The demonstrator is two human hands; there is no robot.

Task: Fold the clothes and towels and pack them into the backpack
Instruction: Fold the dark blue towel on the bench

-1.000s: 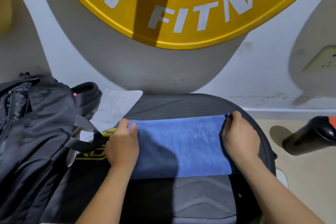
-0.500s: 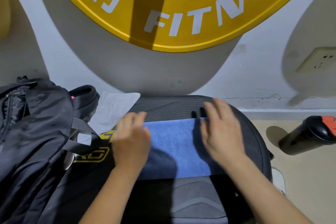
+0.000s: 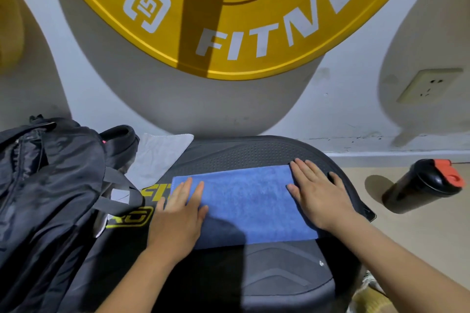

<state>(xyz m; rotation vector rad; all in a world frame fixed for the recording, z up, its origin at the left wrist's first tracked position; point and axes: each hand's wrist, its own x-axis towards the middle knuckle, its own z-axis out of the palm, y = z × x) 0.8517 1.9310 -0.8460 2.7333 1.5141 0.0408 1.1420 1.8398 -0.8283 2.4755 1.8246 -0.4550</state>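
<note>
A folded blue terry towel (image 3: 244, 204) lies flat across the middle of a dark grey padded seat with a perforated back edge (image 3: 254, 152), its long side running from nine to three o'clock. The left hand (image 3: 181, 213) rests palm down on the towel's nine o'clock end, fingers spread and straight, gripping nothing; the right hand (image 3: 318, 193) lies the same way on the three o'clock end, open and flat, its fingertips reaching the far corner. Pressing at both ends like this likely serves to flatten the layers and set the crease so the fold holds before a further fold or a lift. The black nylon backpack (image 3: 48, 198) slumps at nine o'clock from the towel, just beside it, so packing will be a short reach. A pale grey cloth (image 3: 160, 155) lies at eleven o'clock, partly under the backpack's edge, apparently waiting its turn. A black shaker bottle with a red cap (image 3: 427, 184) lies on the floor at three o'clock, well apart.
</note>
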